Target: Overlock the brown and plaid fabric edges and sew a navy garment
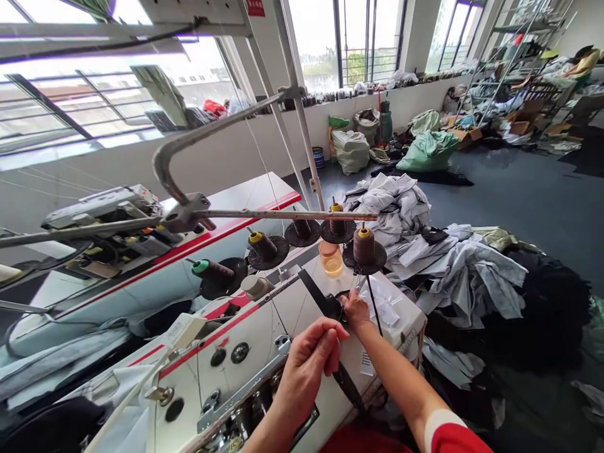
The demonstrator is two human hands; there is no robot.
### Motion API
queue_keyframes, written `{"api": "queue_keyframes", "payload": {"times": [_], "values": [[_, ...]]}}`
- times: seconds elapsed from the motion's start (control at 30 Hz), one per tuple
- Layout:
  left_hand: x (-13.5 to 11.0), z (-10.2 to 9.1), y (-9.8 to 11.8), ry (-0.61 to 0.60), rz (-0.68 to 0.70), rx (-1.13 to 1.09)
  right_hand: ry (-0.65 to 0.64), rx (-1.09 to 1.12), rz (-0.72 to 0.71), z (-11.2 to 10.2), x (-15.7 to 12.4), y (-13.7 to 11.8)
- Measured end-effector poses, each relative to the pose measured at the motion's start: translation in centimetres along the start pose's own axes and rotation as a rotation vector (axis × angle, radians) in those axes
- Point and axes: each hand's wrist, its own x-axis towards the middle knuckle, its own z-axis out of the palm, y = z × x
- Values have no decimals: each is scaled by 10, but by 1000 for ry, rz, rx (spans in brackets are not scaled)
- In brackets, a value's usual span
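Two walls of tall windows (368,44) lit the room, and bulging green sacks (428,151) sat on the dark floor below them. Nearer us, a heap of grey-blue garments (465,277) spread beside a white sewing machine with red stripes (264,321). On the machine's far end, a metal thread stand (283,214) rose above dark brown thread cones (363,245), with an amber plastic cup (331,261) just beside them and a transparent plastic bag (382,308) to the right. Our left hand (306,371) and right hand (357,313) were held over the white machine top, with a narrow black fabric strip (317,292) running diagonally across it between them. Our left fingers (325,336) curled closely around the strip, while our right fingers (352,302) were pressed together, pinching it near its upper part. A red-and-white sleeve (448,434) showed at the right wrist's far end.
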Motion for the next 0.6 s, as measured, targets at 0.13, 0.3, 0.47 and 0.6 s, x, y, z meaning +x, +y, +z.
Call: {"api": "queue_keyframes", "payload": {"times": [0.13, 0.3, 0.47, 0.6], "values": [[4, 2, -4, -14, -17, -7, -36, -147, 72, 7, 19, 3], [4, 0, -9, -23, -19, -19, -34, -275, 87, 12, 17, 12], [5, 2, -10, -34, -5, -6, -29, -315, 58, 17, 1, 19], [9, 7, -12, -48, -6, -11, -35, -297, 76, 18, -10, 18]]}}
